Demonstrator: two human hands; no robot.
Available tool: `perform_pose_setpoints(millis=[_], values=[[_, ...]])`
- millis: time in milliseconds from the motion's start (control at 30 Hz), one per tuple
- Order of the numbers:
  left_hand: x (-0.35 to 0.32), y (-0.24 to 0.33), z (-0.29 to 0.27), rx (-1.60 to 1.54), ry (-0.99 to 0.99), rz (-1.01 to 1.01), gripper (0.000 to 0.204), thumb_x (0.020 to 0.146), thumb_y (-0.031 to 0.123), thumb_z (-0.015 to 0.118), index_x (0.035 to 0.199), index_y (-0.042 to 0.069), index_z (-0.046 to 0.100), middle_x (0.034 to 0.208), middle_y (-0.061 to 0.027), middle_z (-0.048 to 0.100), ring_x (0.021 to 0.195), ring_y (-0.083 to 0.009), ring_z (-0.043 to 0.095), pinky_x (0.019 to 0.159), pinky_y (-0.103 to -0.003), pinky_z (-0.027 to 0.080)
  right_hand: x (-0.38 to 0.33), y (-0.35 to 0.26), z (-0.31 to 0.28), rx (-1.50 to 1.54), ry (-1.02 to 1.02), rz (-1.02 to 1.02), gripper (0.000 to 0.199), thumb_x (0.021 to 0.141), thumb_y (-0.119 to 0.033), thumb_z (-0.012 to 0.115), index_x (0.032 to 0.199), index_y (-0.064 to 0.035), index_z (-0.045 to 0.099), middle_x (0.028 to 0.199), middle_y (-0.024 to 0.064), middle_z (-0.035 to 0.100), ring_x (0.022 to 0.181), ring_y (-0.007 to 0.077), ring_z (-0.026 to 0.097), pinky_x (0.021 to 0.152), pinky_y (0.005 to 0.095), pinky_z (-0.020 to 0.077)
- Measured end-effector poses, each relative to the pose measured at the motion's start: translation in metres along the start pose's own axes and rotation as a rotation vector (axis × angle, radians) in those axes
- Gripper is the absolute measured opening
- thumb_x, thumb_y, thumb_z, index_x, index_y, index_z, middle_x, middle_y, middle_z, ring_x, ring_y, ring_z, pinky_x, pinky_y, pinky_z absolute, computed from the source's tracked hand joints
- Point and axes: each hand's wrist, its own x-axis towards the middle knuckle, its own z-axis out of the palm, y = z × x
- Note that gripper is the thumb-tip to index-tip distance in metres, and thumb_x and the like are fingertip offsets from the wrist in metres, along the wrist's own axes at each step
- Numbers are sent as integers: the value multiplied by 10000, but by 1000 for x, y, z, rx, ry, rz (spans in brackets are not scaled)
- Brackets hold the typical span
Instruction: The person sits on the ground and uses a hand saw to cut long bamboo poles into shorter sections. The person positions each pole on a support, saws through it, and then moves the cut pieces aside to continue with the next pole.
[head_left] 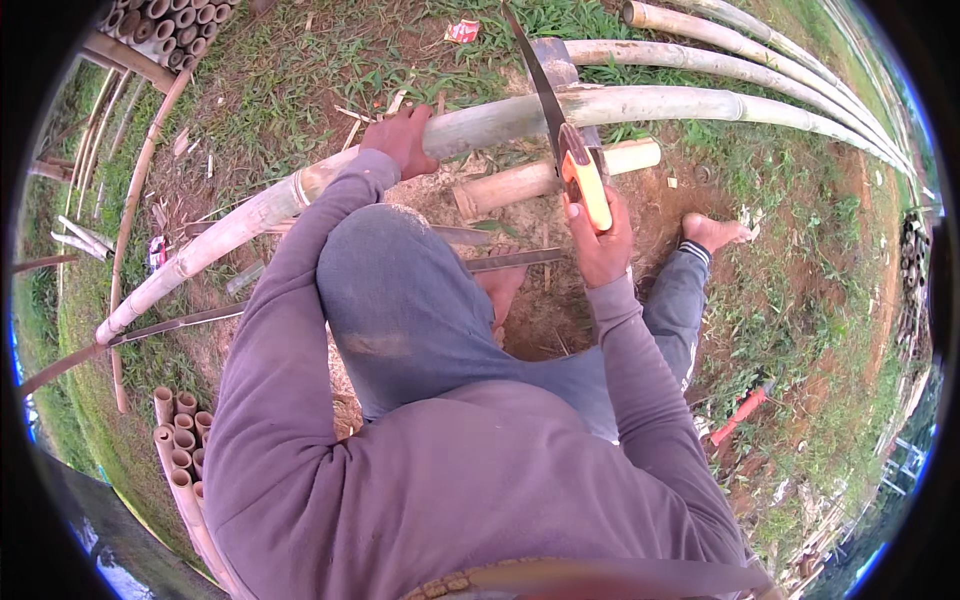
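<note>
A long pale bamboo pole crosses in front of me from the lower left to the far right. My left hand presses down on it, fingers wrapped over its upper side. In my right hand is a handsaw, gripped by its yellow-orange handle. The saw's dark blade rests across the pole, right of my left hand, and points away from me. Whether its teeth are in a cut I cannot tell. Beneath the pole lies a short bamboo piece, and a thick post-like support shows just beyond.
More bamboo poles stretch off at the far right. Cut bamboo tubes are stacked at the far left, with another bundle at the near left. A flat strip lies by my foot. A red-handled object rests on the grass.
</note>
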Motion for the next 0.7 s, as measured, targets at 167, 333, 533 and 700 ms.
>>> perform_pose_setpoints(millis=[167, 333, 533, 700], values=[[7, 3, 14, 140, 132, 58, 816, 734, 376, 882, 1425, 152, 511, 1320, -190, 661, 1169, -425, 690, 962, -532, 572, 22, -1, -1, 169, 35, 130, 353, 1037, -226, 735, 1277, 10, 630, 1044, 28, 653, 854, 89, 582, 760, 266, 507], [11, 9, 11, 137, -28, -28, 758, 764, 333, 853, 1415, 148, 513, 1253, -202, 687, 1095, -421, 724, 924, -529, 590, 48, -18, 9, -98, 181, 1, 252, 1029, -196, 755, 1156, 14, 694, 900, 4, 701, 765, 34, 605, 662, 220, 500], [5, 3, 8, 121, -54, -26, 718, 768, 300, 836, 1396, 148, 522, 1213, -201, 699, 1036, -420, 740, 885, -529, 599, -92, -30, -48, -148, 178, 200, 219, 987, -135, 781, 1123, 10, 689, 949, 61, 735, 820, 103, 664, 740, 293, 542], [9, 2, 11, 113, 1, -8, 662, 776, 310, 859, 1327, 139, 533, 1179, -196, 707, 1045, -413, 741, 888, -517, 602, -131, -42, -64, -41, 234, 185, 178, 995, -90, 756, 1066, 46, 664, 939, 104, 772, 807, 109, 714, 737, 256, 576]])
